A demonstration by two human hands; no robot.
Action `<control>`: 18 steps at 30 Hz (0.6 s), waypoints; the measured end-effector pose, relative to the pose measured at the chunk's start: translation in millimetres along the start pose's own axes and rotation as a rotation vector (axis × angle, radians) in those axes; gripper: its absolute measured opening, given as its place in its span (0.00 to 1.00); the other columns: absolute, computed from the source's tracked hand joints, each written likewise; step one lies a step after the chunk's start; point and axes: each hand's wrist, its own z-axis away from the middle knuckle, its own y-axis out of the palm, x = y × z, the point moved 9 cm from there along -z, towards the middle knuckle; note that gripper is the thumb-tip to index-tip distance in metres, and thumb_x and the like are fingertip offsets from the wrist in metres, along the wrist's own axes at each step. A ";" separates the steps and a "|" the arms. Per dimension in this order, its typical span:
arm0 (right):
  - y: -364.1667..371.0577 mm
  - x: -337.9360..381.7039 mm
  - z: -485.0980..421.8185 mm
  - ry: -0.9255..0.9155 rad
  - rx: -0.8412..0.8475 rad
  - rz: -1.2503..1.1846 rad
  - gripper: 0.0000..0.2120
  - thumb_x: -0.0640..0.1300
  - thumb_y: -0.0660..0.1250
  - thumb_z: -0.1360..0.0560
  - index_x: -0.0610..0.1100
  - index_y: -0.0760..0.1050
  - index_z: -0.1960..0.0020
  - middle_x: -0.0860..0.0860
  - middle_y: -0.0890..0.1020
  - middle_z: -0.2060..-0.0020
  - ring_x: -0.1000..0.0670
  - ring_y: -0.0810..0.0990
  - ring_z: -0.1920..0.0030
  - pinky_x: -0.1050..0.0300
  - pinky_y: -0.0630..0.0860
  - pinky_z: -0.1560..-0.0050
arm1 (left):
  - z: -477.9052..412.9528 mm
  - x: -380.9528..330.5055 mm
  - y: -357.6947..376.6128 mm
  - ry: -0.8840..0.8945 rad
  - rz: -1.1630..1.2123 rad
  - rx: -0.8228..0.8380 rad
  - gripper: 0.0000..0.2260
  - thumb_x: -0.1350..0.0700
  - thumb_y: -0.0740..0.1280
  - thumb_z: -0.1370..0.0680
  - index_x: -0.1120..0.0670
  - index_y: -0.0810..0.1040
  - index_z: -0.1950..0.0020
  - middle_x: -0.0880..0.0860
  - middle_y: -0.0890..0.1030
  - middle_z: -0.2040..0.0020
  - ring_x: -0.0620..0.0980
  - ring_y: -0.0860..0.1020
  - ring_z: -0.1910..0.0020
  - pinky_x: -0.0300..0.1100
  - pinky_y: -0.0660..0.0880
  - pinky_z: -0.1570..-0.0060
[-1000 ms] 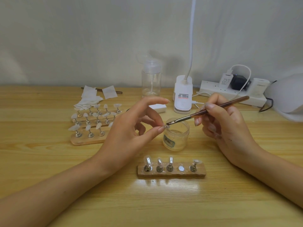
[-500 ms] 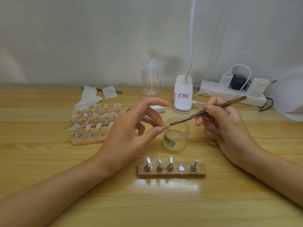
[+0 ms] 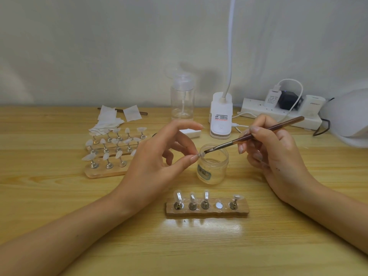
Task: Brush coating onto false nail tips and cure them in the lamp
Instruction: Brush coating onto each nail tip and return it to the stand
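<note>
My left hand (image 3: 157, 156) pinches a small clear nail tip (image 3: 201, 154) between thumb and a finger, just over the rim of a clear open jar (image 3: 213, 166). My right hand (image 3: 272, 154) grips a brown-handled brush (image 3: 256, 134), and its bristles touch the nail tip. In front of the jar lies a wooden holder (image 3: 207, 211) with several nail tips on metal stands and one bare magnet spot. The white curing lamp (image 3: 350, 118) sits at the far right, partly cut off by the frame edge.
A second wooden holder (image 3: 103, 172) crowded with nail tips stands at the left, with white wipes (image 3: 111, 120) behind it. A clear pump bottle (image 3: 182, 98), a white clip lamp base (image 3: 221, 116) and a power strip (image 3: 278, 114) with plugs line the wall.
The brush tip has slid a little along the nail tip, and my right hand has shifted slightly. My left hand has held its place.
</note>
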 end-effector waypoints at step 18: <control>1.7 -1.9 0.2 -0.004 0.024 0.087 0.11 0.37 0.58 0.19 0.43 0.69 0.59 0.47 0.78 0.70 0.55 0.63 0.75 0.66 0.61 0.77 | -0.7 1.4 0.1 -0.008 -0.005 -0.001 0.19 0.63 0.72 0.22 0.47 0.75 0.35 0.44 0.83 0.57 0.48 0.82 0.52 0.40 0.74 0.63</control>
